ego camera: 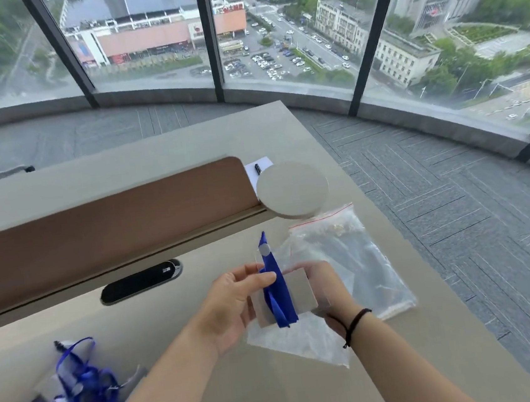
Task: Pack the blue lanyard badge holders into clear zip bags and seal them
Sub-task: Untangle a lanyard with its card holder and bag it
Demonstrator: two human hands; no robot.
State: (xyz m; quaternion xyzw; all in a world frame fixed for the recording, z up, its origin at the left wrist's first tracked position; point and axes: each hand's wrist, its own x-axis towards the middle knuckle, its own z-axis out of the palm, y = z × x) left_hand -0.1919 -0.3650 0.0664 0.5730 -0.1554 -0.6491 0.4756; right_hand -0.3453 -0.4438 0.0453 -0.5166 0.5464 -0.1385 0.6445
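Lying at approx 8 o'clock on the desk, a tangled pile of blue lanyards w/ badge holders sits blurred at the frame's lower left edge. At 10 o'clock, a black oval cable port is set into the desktop, just below the brown divider panel. Left hand is near centre, fingers curled, thumb and fingertips pinching the left side of a gray badge holder held above the desk. A blue lanyard is wrapped round the holder's middle; its loose end sticks up toward 12 o'clock w/ a small gray round clip on it. Right hand grips the holder's right edge from behind, fingers mostly hidden by the card; a black wristband sits on that wrist. Under both hands, a clear zip bag lies flat on the desk. Just beside it, at approx 2 o'clock from the hands, a stack of clear zip bags w/ red seal strip lies flat. Behind that, at 1 o'clock, a round gray disc rests on the desk, and past it a white sheet w/ a black pen. Floor-to-ceiling windows fill the top of view.
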